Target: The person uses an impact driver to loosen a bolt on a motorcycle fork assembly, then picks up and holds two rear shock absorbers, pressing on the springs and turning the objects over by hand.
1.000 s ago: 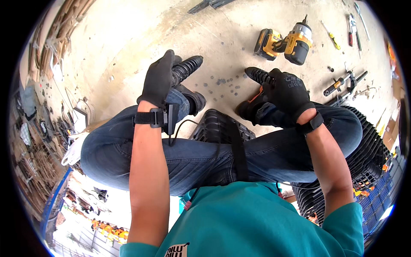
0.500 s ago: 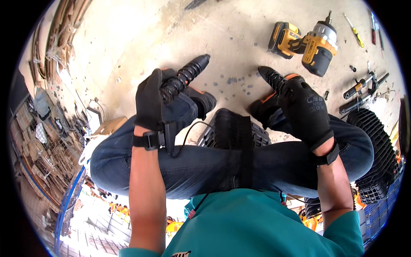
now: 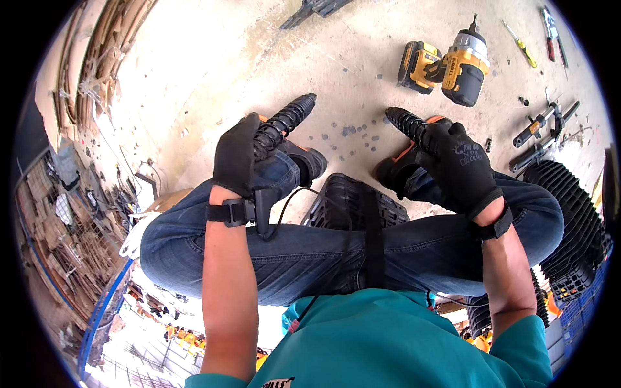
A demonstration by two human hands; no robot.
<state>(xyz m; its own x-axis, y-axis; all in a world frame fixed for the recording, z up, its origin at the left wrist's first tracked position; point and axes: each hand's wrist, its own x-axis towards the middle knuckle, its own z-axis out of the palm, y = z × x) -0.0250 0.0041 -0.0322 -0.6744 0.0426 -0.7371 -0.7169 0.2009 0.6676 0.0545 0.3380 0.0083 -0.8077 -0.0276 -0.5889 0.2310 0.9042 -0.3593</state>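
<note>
My left hand (image 3: 238,155), in a black glove, is closed round a black ribbed cylinder (image 3: 284,119) that slants up to the right, over my left shoe. My right hand (image 3: 453,168), also gloved, is closed on a similar black ribbed cylinder (image 3: 407,122), which slants up to the left above my right shoe (image 3: 391,169). The two tips are apart. A yellow and black cordless power tool (image 3: 462,74) with a bit lies on the floor beyond my right hand. A black plastic grid piece (image 3: 333,200) lies between my crossed legs, partly hidden by them.
At the right are a yellow screwdriver (image 3: 525,52), pliers (image 3: 550,32), two metal tube tools (image 3: 530,132) and stacked black plastic pieces (image 3: 556,213). Stacked cardboard and scrap (image 3: 90,64) lie along the left. A dark object (image 3: 310,13) is at the top.
Both hands have moved a little nearer my body, still holding the cylinders. The view has swung and shifted slightly, moving the floor items in the picture.
</note>
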